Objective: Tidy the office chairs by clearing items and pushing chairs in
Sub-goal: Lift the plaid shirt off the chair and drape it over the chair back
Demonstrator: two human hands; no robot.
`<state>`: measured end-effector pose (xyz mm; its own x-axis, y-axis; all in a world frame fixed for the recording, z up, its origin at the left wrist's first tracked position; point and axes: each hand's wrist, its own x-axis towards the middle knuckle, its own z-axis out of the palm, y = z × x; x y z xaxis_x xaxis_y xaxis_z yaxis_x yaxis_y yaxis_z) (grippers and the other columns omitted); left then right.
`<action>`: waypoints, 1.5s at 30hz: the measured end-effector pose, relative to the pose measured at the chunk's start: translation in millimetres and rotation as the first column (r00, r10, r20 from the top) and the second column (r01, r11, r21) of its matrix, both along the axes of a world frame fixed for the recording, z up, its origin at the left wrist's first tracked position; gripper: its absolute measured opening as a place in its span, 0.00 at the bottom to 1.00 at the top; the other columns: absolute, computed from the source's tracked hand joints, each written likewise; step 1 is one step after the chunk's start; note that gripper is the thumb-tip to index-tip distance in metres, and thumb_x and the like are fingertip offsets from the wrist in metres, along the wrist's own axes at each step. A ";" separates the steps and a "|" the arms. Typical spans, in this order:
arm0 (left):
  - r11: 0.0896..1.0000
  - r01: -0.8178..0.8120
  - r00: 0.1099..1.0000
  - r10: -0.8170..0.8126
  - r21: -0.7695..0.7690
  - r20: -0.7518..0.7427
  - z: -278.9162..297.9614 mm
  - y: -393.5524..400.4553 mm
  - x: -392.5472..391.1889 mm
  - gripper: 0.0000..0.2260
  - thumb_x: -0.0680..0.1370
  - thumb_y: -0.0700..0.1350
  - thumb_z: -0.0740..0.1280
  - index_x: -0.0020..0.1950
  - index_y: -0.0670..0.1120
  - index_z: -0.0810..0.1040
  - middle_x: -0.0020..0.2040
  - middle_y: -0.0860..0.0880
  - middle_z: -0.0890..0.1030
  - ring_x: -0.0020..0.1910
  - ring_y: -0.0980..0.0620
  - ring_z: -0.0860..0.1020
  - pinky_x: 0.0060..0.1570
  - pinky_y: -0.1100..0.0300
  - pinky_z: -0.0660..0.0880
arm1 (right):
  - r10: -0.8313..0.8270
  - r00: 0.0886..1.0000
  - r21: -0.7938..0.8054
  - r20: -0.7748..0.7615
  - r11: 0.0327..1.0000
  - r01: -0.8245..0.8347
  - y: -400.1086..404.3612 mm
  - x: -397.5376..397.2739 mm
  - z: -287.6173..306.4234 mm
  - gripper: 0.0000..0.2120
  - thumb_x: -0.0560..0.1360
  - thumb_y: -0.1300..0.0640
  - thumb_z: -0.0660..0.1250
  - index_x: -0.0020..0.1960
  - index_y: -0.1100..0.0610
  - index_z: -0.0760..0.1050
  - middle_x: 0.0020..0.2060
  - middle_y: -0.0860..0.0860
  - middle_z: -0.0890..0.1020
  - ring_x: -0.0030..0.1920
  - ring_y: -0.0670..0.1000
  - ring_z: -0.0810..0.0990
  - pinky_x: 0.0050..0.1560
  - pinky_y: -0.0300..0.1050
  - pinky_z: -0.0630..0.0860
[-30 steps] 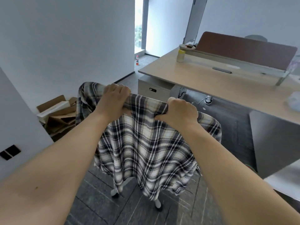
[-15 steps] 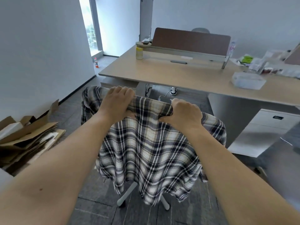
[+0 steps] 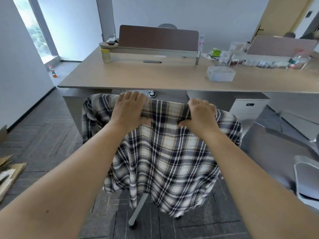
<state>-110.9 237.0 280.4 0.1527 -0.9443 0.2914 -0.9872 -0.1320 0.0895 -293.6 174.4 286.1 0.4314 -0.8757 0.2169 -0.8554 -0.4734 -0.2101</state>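
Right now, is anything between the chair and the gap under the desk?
Nothing visible blocks it. The chair, draped in a plaid shirt, faces the open gap between two drawer units; only a shoe lies far back under the desk.

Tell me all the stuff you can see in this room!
shirt: one, black and white checks, draped over the chair back
chair: one, grey legs, facing the desk
desk: one, light wood, ahead
jar: one, yellow, desk's left end
plastic box: one, clear, on the desk at right
bottle: one, orange label, on the floor by the window
cardboard: a pile, brown, floor at left
left hand: one, grip closed on the shirt-covered chair top
right hand: one, grip closed there too
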 end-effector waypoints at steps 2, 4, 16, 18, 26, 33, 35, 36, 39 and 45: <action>1.000 0.005 1.000 -0.005 -0.017 -0.011 2.3 -5.1 4.0 0.27 0.68 0.53 0.73 0.60 0.39 0.69 0.61 0.43 0.73 0.63 0.43 0.68 0.69 0.52 0.59 | 0.010 1.000 -0.007 0.021 1.000 -0.009 -2.8 4.2 1.8 0.25 0.69 0.50 0.72 0.59 0.62 0.69 0.57 0.56 0.75 0.60 0.57 0.70 0.64 0.51 0.61; 1.000 0.005 1.000 -0.006 -0.012 -0.010 2.7 -17.7 4.6 0.27 0.69 0.52 0.73 0.60 0.40 0.69 0.61 0.43 0.73 0.63 0.43 0.67 0.69 0.52 0.59 | 0.003 1.000 -0.010 0.028 1.000 -0.002 -15.4 5.6 -0.2 0.24 0.69 0.50 0.72 0.59 0.61 0.69 0.56 0.55 0.75 0.60 0.56 0.70 0.63 0.51 0.61; 0.996 -0.084 0.996 0.084 -0.010 0.010 0.1 -128.2 6.4 0.26 0.69 0.51 0.73 0.60 0.39 0.68 0.60 0.42 0.73 0.62 0.42 0.67 0.67 0.51 0.60 | 0.075 0.995 -0.037 0.063 0.997 -0.073 -137.1 10.9 -4.2 0.22 0.69 0.48 0.72 0.55 0.60 0.70 0.54 0.54 0.75 0.57 0.55 0.70 0.61 0.50 0.62; 0.994 -0.110 0.994 0.110 -0.006 0.012 -0.5 -151.4 5.4 0.26 0.70 0.52 0.72 0.60 0.40 0.68 0.60 0.43 0.72 0.62 0.43 0.67 0.67 0.52 0.60 | 0.091 0.995 -0.032 0.049 0.995 -0.090 -163.0 12.3 -3.8 0.22 0.69 0.48 0.71 0.55 0.60 0.69 0.54 0.54 0.75 0.58 0.55 0.70 0.61 0.50 0.62; 0.981 -0.193 0.981 0.192 0.007 0.016 -3.8 -234.3 4.5 0.26 0.72 0.52 0.70 0.62 0.40 0.67 0.62 0.43 0.71 0.64 0.42 0.66 0.68 0.52 0.59 | 0.101 0.995 -0.015 0.020 0.995 -0.100 -251.1 23.2 -5.9 0.21 0.71 0.49 0.70 0.55 0.61 0.68 0.52 0.55 0.73 0.58 0.57 0.70 0.63 0.52 0.62; 0.981 -0.192 0.981 0.191 0.023 0.038 -2.9 -312.2 34.1 0.26 0.72 0.53 0.69 0.62 0.40 0.67 0.62 0.42 0.72 0.64 0.42 0.67 0.69 0.51 0.60 | 0.099 0.995 -0.033 0.021 0.995 -0.099 -329.7 51.6 -8.4 0.22 0.71 0.48 0.70 0.56 0.61 0.69 0.55 0.55 0.74 0.59 0.56 0.69 0.62 0.52 0.62; 0.984 -0.176 0.984 0.174 0.025 0.049 -2.3 -331.5 42.8 0.25 0.73 0.54 0.69 0.62 0.40 0.67 0.62 0.42 0.72 0.64 0.42 0.67 0.69 0.51 0.60 | 0.093 0.996 -0.032 0.016 0.995 -0.092 -347.8 60.0 -8.9 0.22 0.71 0.48 0.70 0.56 0.61 0.69 0.55 0.55 0.74 0.58 0.56 0.69 0.62 0.52 0.62; 0.986 -0.167 0.985 0.166 0.023 0.050 -1.9 -340.3 47.4 0.25 0.73 0.54 0.69 0.62 0.40 0.67 0.62 0.42 0.72 0.64 0.42 0.67 0.69 0.51 0.60 | 0.088 0.996 -0.028 0.012 0.996 -0.088 -356.6 64.0 -8.7 0.22 0.71 0.48 0.70 0.56 0.61 0.69 0.55 0.55 0.74 0.58 0.56 0.69 0.62 0.52 0.62; 0.990 -0.141 0.989 0.140 0.020 0.046 -2.0 -366.2 59.5 0.25 0.73 0.54 0.69 0.61 0.40 0.67 0.61 0.43 0.73 0.63 0.42 0.68 0.68 0.51 0.61 | 0.070 0.998 -0.003 -0.001 0.998 -0.070 -382.7 74.0 -5.5 0.23 0.70 0.48 0.71 0.57 0.61 0.69 0.56 0.55 0.74 0.59 0.57 0.69 0.62 0.52 0.62; 0.992 -0.130 0.992 0.130 -0.001 0.004 -6.8 -409.5 75.0 0.25 0.73 0.55 0.68 0.62 0.41 0.67 0.61 0.44 0.72 0.63 0.43 0.67 0.68 0.52 0.60 | 0.059 0.998 0.011 -0.007 0.998 -0.059 -425.6 91.8 -5.2 0.25 0.69 0.48 0.72 0.57 0.62 0.69 0.56 0.56 0.74 0.59 0.57 0.69 0.62 0.52 0.63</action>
<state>-35.9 -172.5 273.7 0.2727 -0.9165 0.2926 -0.9621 -0.2588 0.0862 -201.8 -251.2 280.8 0.4837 -0.8511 0.2041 -0.8276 -0.5207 -0.2096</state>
